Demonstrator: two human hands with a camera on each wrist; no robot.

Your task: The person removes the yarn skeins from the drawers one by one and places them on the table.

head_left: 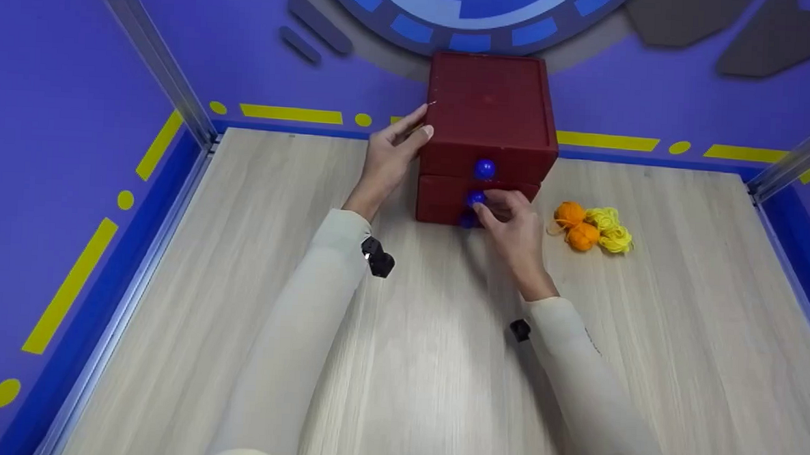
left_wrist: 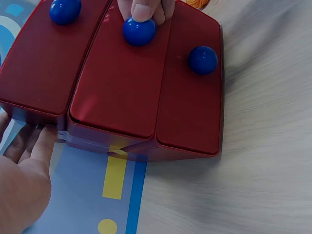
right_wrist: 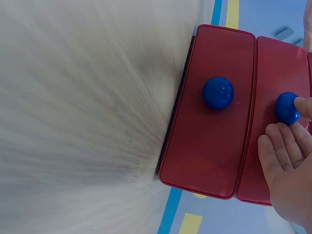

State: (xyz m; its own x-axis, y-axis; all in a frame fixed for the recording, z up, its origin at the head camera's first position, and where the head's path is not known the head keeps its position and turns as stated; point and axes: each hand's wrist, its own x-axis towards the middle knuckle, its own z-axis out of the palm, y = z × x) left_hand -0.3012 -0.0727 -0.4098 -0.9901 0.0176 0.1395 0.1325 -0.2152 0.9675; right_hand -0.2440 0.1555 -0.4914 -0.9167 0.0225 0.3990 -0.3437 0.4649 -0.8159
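A dark red cabinet (head_left: 489, 101) of three stacked drawers stands against the back wall, each drawer front bearing a round blue knob. My right hand (head_left: 517, 236) pinches the middle knob (left_wrist: 139, 32) between thumb and fingers; the right wrist view shows the thumb on one side of it. My left hand (head_left: 391, 158) rests against the cabinet's left side near the top, fingers extended. Above the pinched knob is the top knob (head_left: 485, 169), and below it the bottom knob (right_wrist: 218, 93). The middle drawer front (left_wrist: 117, 83) looks nearly level with its neighbours.
Orange yarn balls (head_left: 582, 236) and yellow yarn balls (head_left: 615, 239) lie together on the wooden table (head_left: 406, 364), right of the cabinet. Blue-purple panels (head_left: 52, 171) with yellow marks enclose the back and sides, joined by metal corner posts (head_left: 159, 59).
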